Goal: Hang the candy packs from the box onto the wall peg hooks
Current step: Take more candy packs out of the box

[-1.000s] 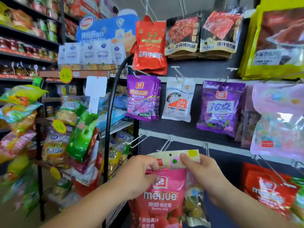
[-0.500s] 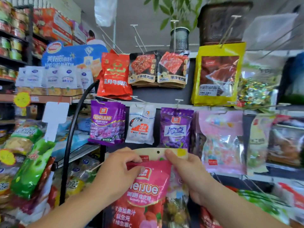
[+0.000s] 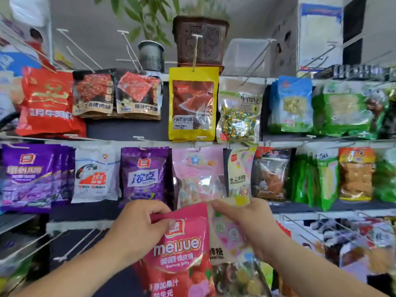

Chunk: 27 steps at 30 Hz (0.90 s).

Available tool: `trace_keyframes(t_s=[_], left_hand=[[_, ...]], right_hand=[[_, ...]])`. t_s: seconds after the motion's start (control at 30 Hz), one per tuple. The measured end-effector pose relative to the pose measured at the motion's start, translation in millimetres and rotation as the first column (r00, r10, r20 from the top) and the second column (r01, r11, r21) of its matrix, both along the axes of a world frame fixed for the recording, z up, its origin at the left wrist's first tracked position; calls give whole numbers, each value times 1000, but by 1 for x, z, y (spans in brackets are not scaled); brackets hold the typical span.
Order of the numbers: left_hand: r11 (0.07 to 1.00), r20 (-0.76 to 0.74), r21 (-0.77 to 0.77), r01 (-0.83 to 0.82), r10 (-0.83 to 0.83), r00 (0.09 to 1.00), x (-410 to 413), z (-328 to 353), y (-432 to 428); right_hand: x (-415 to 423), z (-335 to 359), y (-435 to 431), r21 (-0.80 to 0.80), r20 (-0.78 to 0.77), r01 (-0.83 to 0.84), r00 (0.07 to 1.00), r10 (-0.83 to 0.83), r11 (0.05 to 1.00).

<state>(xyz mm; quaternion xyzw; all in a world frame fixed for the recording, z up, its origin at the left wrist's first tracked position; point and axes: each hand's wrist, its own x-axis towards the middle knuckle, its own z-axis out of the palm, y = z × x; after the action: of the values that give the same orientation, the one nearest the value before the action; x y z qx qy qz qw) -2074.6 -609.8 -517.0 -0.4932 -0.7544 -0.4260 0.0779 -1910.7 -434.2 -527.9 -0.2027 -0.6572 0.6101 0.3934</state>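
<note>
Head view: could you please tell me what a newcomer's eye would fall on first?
Bottom centre, the left hand grips a bright pink gummy pack by its top, while the right hand pinches a cream lollipop pack beside it. Behind them, a yellow pack stands out in the middle of the top row of hanging bags.

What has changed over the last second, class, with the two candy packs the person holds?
The right hand has drawn the pastel pack rightward, out from behind the pink meijue pack, and both packs have risen toward the middle row. The left hand keeps gripping the pink pack's top; nothing was let go or hung.
</note>
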Motion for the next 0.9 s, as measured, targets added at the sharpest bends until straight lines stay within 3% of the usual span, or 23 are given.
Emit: trace_keyframes(t_s=[0.27, 0.53, 0.73, 0.9], left_hand=[[999, 33, 32, 32, -33, 999, 24, 16, 36], [991, 19, 125, 41, -44, 999, 25, 48, 62], [985, 74, 146, 96, -107, 991, 21, 46, 77], [980, 63, 166, 108, -120, 991, 18, 49, 91]], right_hand=[[36, 38, 55, -69, -77, 189, 978, -195, 979], [22, 103, 115, 90, -73, 357, 933, -352, 930], [11, 105, 141, -12, -60, 339, 939, -339, 941], [3, 112, 152, -3, -58, 341, 939, -340, 940]])
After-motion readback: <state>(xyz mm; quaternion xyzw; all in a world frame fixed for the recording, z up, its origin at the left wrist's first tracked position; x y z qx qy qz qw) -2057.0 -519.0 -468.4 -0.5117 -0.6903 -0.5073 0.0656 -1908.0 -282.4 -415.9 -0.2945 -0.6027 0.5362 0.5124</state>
